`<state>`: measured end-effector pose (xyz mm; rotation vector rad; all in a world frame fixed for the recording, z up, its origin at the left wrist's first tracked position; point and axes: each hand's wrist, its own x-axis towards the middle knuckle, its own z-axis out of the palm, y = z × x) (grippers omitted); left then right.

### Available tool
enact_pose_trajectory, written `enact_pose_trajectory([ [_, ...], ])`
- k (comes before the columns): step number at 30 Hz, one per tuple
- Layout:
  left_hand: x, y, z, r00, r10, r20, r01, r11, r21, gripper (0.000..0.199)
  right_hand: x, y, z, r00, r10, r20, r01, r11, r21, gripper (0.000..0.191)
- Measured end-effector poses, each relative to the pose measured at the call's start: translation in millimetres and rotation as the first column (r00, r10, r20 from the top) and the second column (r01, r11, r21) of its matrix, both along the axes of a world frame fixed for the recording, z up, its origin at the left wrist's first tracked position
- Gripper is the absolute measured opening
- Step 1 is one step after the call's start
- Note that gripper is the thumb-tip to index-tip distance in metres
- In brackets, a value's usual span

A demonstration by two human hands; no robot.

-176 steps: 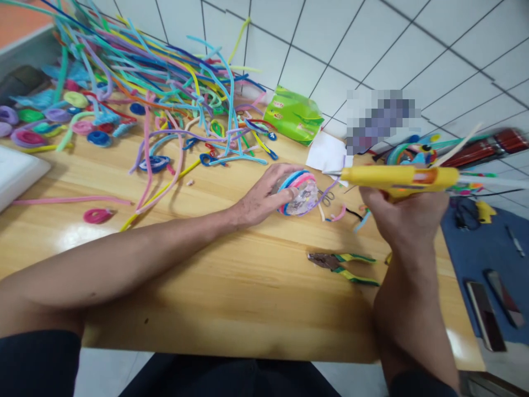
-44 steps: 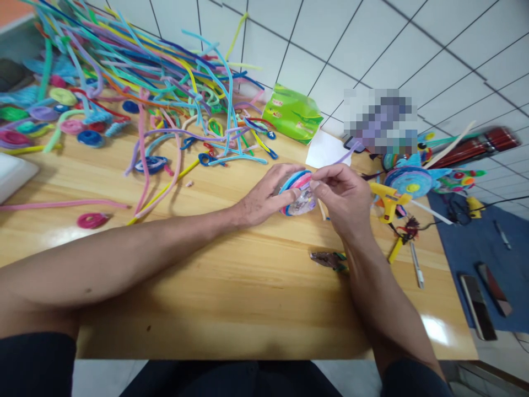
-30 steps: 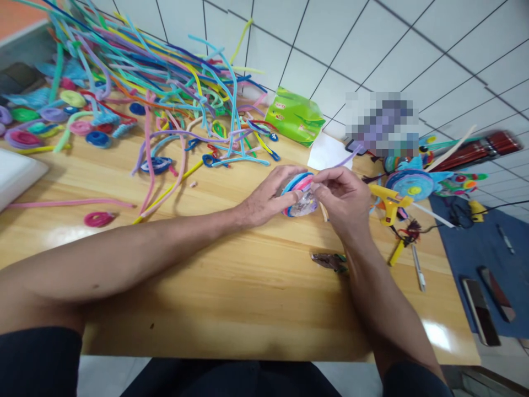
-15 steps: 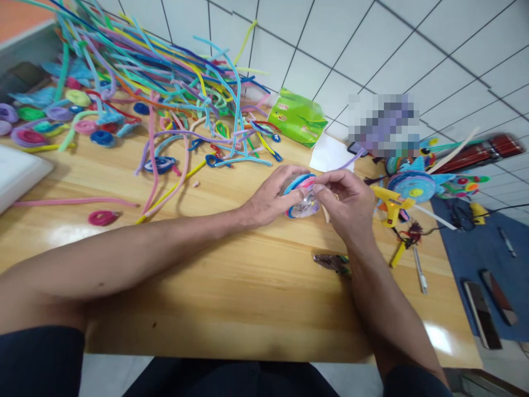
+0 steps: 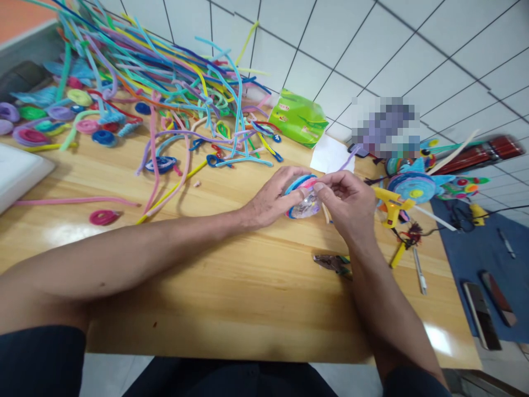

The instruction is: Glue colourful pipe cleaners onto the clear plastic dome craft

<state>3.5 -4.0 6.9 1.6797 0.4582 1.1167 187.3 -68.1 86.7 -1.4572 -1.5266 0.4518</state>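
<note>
A small round piece [image 5: 305, 208], clear in the middle with blue and pink fuzzy strips along its rim, is held above the wooden table between both hands. My left hand [image 5: 270, 199] grips it from the left, thumb across its face. My right hand [image 5: 346, 201] has thumb and forefinger pinched on the pink strip [image 5: 308, 182] at the upper edge. A purple strip [image 5: 350, 157] rises behind my right hand. Pliers [image 5: 330, 263] lie below it, near the right forearm.
Many coloured pipe cleaners [image 5: 165, 66] and coils cover the back left. A green packet [image 5: 298, 118] and white paper [image 5: 332, 155] lie at the back. To the right are a yellow glue gun [image 5: 389, 207], a fish-like figure [image 5: 414, 187] and a cutter [image 5: 420, 270].
The purple strip behind my right hand has shifted slightly. Both hands keep nearly the same place and hold on the round piece.
</note>
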Motion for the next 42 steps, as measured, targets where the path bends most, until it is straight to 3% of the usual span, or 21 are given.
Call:
enact_pose_trajectory([
  [14,0,-1,3.5,1.0,-0.014,-0.02,0.014,1.0,-0.022,0.049,-3,3,0.9,0.998,-0.006,-0.065,0.002,0.998,-0.058,0.006],
  [21,-5,-5,12.2,0.999,-0.044,-0.012,0.043,0.994,-0.098,0.054,-3,3,0.5,0.997,-0.005,-0.076,0.0,0.998,-0.062,0.007],
  [30,0,1,2.1,0.999,-0.038,0.004,0.038,0.998,-0.057,0.049,-2,3,1.9,0.999,-0.003,-0.045,-0.002,0.994,-0.109,0.009],
  [42,-3,-1,9.1,0.999,-0.033,-0.018,0.032,0.998,-0.046,0.045,-2,4,-1.5,0.999,0.008,-0.053,-0.011,0.998,-0.064,0.011],
])
